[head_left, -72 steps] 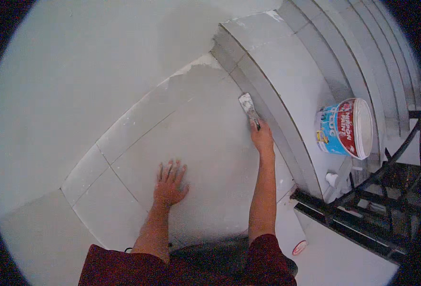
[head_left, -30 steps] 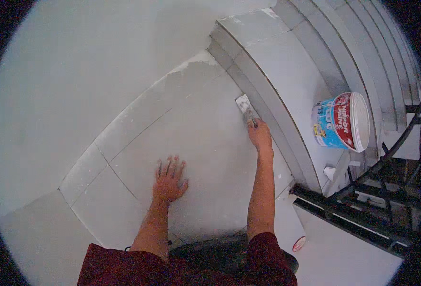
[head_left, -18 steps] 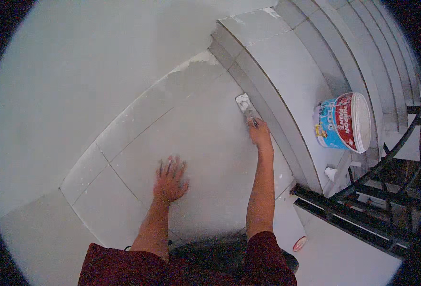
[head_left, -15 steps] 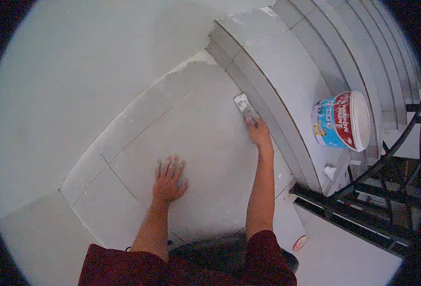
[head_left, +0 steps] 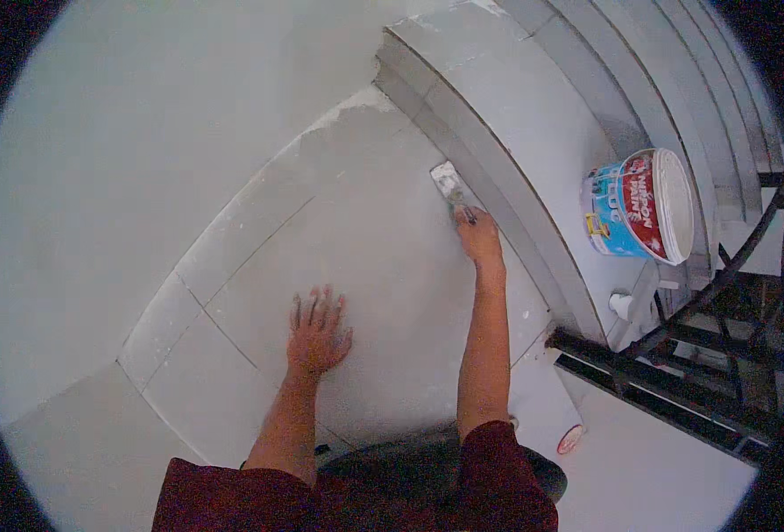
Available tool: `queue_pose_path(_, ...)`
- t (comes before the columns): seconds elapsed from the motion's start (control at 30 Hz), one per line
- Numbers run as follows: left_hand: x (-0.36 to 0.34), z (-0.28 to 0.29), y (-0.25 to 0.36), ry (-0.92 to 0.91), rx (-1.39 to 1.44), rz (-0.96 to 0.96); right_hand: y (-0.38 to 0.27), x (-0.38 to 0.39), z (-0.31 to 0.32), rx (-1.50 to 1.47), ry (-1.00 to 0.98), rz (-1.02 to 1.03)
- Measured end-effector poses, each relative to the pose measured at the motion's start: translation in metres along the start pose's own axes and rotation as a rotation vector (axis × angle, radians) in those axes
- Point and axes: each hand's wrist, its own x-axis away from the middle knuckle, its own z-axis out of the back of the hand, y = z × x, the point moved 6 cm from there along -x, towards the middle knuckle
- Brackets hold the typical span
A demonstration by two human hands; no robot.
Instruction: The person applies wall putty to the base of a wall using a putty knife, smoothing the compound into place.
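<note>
My right hand (head_left: pixel 481 236) grips the handle of a putty knife (head_left: pixel 448 181). The blade is smeared pale and points away from me. It lies low over the tiled landing (head_left: pixel 383 230), close beside the foot of the lowest step. Whether the edge touches the tile cannot be made out. On the same landing, to the left and nearer me, my left hand (head_left: pixel 317 341) is spread with fingers apart and holds nothing. Its fingertips look smudged with grey.
Grey tiled steps (head_left: pixel 498 133) climb to the far right. A paint bucket (head_left: pixel 638 206), blue and red, stands on a step near a small white cylinder (head_left: pixel 621 305). Black metal railing (head_left: pixel 667 390) runs along the right. A pale wall (head_left: pixel 144 177) borders the left.
The view has shifted slightly. My right hand and the putty knife appear a little farther up and left in the picture. My left hand stays spread in nearly the same place.
</note>
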Motion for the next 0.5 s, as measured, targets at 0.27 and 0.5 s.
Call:
queue_pose_path(0.27,-0.001,0.005,0.003,-0.03,-0.008,0.022,0.002,0.004,0.006,0.078,-0.045,-0.053)
queue_pose_path(0.5,0.002,-0.005,0.001,-0.048,-0.009,0.033,0.006,-0.004,-0.014,0.058,-0.15,-0.063)
